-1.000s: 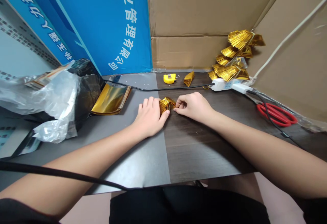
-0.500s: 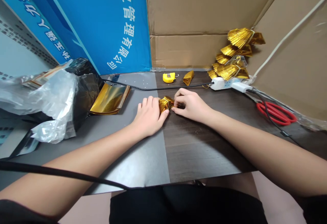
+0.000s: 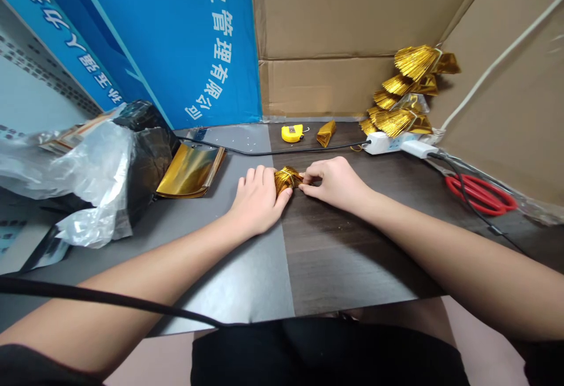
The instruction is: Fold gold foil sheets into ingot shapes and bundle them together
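Observation:
Between my hands, on the dark wood-grain table, lies a bundle of pleated gold foil paper with a pale band around its middle. My left hand is closed on the bundle's left side, thumb in front and fingers behind. At the right end, my right hand pinches the foil between thumb and fingertips, and those fingers partly cover that end. A folded gold foil piece sits behind, beside a yellow tape measure.
A stack of gold sheets lies left, next to plastic bags. Fanned gold bundles are piled at the back right above a white power strip. Red-handled scissors lie at the right. A black cable crosses behind my hands.
My right hand's fingers have drawn together at the right end of the foil bundle. My left hand stays on it in the same place.

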`<control>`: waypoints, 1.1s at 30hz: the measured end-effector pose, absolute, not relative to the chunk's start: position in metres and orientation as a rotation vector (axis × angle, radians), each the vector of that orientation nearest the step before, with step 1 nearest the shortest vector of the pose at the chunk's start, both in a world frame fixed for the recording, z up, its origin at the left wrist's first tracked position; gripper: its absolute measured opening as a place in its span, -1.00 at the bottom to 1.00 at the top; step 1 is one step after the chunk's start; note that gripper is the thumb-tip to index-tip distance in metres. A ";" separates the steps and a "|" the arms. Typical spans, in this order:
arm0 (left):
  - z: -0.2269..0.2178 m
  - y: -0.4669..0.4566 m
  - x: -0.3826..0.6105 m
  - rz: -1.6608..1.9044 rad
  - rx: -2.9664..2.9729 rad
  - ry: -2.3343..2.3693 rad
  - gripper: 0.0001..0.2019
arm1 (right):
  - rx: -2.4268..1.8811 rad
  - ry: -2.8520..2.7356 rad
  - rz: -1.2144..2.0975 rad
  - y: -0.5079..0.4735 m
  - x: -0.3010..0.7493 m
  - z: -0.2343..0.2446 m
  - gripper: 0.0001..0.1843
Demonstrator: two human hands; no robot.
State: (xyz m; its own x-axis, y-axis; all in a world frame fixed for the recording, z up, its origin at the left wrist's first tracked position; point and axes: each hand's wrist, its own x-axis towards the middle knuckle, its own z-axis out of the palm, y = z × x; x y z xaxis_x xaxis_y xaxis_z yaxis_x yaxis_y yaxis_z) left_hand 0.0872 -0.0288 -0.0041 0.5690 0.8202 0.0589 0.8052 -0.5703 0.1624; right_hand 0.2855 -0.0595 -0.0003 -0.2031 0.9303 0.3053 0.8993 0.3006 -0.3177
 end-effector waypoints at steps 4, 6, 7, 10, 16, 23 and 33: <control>-0.004 -0.028 0.087 0.186 2.687 1.400 -0.54 | -1.675 -2.127 0.130 -0.062 0.284 0.002 -0.88; -0.004 -0.028 0.088 0.189 2.688 1.402 -0.54 | -1.668 -2.133 0.117 -0.063 0.283 0.002 -0.92; -0.005 -0.028 0.088 0.190 2.688 1.402 -0.54 | -1.665 -2.133 0.103 -0.063 0.283 0.002 -0.92; -0.005 -0.029 0.088 0.186 2.685 1.407 -0.54 | -1.667 -2.120 0.048 -0.064 0.282 0.001 -0.89; -0.005 -0.028 0.088 0.196 2.702 1.407 -0.55 | -1.660 -2.117 -0.033 -0.065 0.282 -0.001 -0.82; -0.006 -0.028 0.088 0.199 2.698 1.405 -0.55 | -1.717 -2.108 -0.055 -0.066 0.279 -0.001 -0.86; -0.006 -0.028 0.088 0.205 2.696 1.397 -0.56 | -1.719 -2.121 -0.032 -0.069 0.276 0.002 -0.87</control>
State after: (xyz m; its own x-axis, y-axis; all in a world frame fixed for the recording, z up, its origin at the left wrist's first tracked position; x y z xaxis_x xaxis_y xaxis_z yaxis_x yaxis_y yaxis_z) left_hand 0.0876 -0.0283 -0.0057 0.5704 0.8180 0.0742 0.8048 -0.5747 0.1483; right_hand 0.2765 -0.0688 0.0019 -0.1569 0.9326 0.3249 0.9421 0.2401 -0.2341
